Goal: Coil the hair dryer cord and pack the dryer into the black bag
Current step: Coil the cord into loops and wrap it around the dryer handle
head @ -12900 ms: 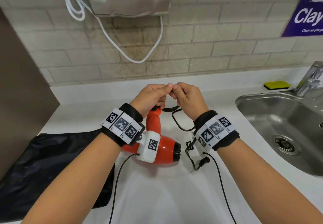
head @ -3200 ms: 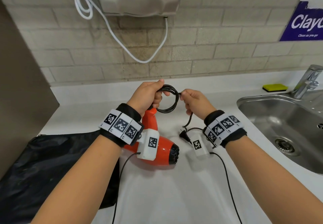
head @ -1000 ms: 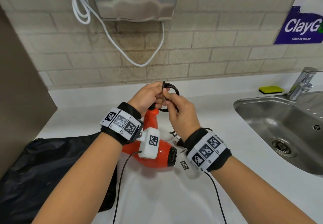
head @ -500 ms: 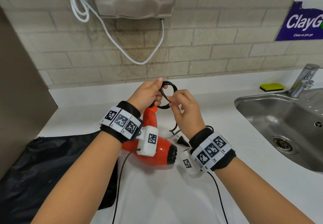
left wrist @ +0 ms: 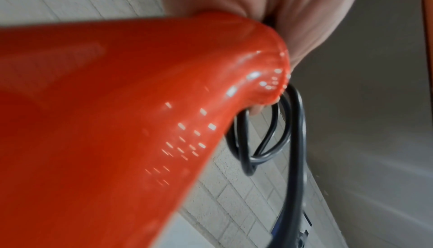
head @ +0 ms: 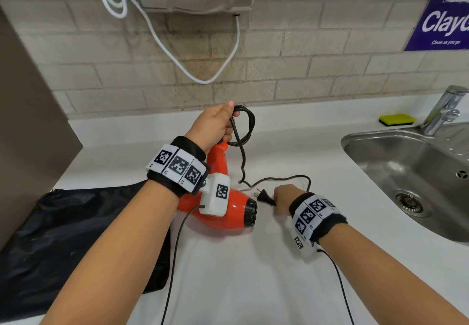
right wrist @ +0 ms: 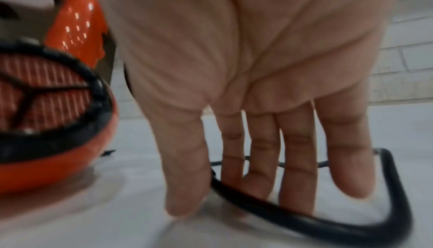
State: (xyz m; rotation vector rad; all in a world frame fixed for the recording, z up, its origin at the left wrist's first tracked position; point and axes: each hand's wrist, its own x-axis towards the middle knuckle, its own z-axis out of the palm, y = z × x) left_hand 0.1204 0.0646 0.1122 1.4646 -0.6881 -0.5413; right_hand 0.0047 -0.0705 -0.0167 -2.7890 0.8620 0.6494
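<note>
Black cord loops [head: 245, 126] are held by the left hand [head: 213, 125] against the glossy orange hair dryer [head: 223, 208]. The right hand [head: 283, 199], fingers nearly straight, reaches the black plug [head: 264, 196] on the white table [head: 253, 274]; whether anything is pinched cannot be told. The tail is best gathered into matching loops.

right hand [head: 281, 196] now down at plug [head: 264, 196]

The hair dryer [head: 223, 213] has a glossy orange plastic shell that catches small light spots, and its cord [head: 243, 131] is smooth black rubbery sheathing. The black bag [head: 76, 243] looks like matt cloth lying on a smooth white countertop [head: 253, 274]. The sink [head: 396, 162] is brushed metal below a rough, matt brick wall [head: 304, 70].
</note>
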